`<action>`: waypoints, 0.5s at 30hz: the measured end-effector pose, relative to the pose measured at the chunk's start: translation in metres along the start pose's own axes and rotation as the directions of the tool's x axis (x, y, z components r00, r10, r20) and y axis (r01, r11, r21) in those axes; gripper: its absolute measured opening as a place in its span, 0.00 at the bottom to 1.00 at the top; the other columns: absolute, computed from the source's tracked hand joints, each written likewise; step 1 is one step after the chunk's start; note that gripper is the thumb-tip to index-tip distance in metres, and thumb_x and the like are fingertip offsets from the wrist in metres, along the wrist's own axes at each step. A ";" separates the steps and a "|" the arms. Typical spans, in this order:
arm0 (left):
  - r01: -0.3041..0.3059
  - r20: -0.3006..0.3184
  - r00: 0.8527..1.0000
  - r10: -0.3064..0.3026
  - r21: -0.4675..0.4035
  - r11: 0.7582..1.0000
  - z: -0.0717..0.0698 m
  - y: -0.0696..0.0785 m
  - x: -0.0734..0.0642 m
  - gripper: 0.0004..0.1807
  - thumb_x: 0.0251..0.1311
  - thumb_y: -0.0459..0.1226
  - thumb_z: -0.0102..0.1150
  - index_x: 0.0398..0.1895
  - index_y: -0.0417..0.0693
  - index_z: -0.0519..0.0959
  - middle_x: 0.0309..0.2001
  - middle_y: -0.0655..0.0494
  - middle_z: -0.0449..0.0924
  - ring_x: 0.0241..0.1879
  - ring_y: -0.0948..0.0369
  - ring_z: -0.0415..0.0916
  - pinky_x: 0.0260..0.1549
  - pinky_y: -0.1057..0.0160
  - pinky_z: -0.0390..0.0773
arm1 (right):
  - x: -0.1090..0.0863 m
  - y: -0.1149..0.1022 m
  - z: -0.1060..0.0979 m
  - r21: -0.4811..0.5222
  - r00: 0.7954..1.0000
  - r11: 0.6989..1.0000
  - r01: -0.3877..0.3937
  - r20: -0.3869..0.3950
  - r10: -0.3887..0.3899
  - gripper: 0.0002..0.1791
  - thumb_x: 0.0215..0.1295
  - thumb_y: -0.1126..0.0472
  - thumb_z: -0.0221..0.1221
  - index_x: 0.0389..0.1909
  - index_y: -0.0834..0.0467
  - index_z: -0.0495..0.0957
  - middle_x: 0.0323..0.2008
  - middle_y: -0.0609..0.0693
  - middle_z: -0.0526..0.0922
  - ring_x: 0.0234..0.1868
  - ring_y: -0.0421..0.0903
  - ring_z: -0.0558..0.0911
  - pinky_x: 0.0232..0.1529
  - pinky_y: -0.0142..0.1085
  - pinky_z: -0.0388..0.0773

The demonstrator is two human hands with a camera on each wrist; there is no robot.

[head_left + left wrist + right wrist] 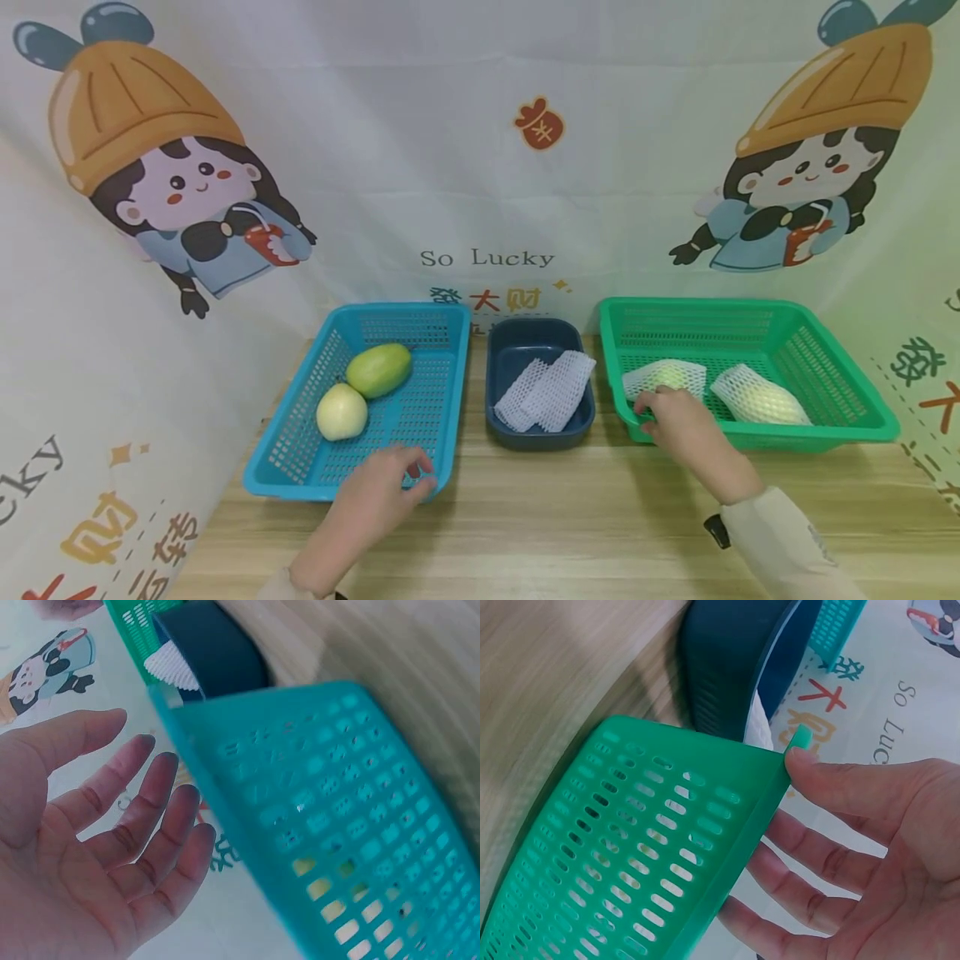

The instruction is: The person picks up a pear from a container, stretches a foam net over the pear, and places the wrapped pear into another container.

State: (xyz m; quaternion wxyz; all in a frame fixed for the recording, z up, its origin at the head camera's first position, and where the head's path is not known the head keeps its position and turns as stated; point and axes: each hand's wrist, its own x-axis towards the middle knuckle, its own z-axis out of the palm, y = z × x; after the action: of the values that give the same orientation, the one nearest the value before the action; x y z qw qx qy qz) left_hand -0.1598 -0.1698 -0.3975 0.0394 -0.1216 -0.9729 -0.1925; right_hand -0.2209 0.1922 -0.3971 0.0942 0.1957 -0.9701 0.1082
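The green basket [847, 432] looks smooth plastic — the netting [557, 392] matt foam, the tabletop [540, 517] smooth wood

- I take this for a cloth-screened tabletop station; whether a home, shop or office surrounds it, I cannot tell.
- Behind the navy tub [540, 440] I see white cloth [420, 167] lettered "So Lucky", closing both sides too.
- Beneath the navy tub, a wood-grain tabletop [525, 517].
- Flanking the navy tub, a blue basket [405, 307] and a green basket [705, 302].
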 end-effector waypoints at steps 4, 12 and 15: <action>0.030 0.010 1.000 -0.030 -0.022 0.999 -0.011 -0.003 0.009 0.03 0.54 0.42 0.63 0.30 0.56 0.79 0.29 0.60 0.78 0.31 0.62 0.74 0.24 0.63 0.73 | -0.002 -0.001 0.000 0.000 1.000 1.000 -0.012 -0.026 0.012 0.10 0.45 0.68 0.69 0.30 0.60 0.81 0.28 0.55 0.80 0.29 0.53 0.79 0.29 0.41 0.78; 0.059 0.001 0.998 -0.059 -0.049 0.997 -0.035 -0.021 0.032 0.10 0.57 0.41 0.59 0.42 0.50 0.80 0.37 0.54 0.81 0.39 0.55 0.77 0.33 0.56 0.77 | -0.003 -0.001 0.005 0.008 0.997 0.999 -0.052 -0.057 0.053 0.10 0.45 0.69 0.68 0.31 0.60 0.82 0.28 0.57 0.80 0.27 0.54 0.78 0.26 0.41 0.77; 0.051 -0.018 0.998 -0.052 -0.055 0.997 -0.043 -0.029 0.040 0.12 0.59 0.40 0.58 0.45 0.46 0.79 0.40 0.50 0.81 0.40 0.52 0.77 0.36 0.53 0.76 | -0.003 -0.001 0.006 0.019 0.996 0.997 -0.068 -0.061 0.069 0.10 0.45 0.69 0.68 0.31 0.60 0.82 0.28 0.57 0.80 0.27 0.55 0.78 0.26 0.42 0.77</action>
State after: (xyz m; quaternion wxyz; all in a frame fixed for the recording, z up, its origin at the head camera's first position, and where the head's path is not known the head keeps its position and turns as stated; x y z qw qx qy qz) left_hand -0.2048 -0.2032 -0.3629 0.0405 -0.0955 -0.9697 -0.2212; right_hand -0.2184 0.1907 -0.4039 0.1184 0.1595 -0.9720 0.1256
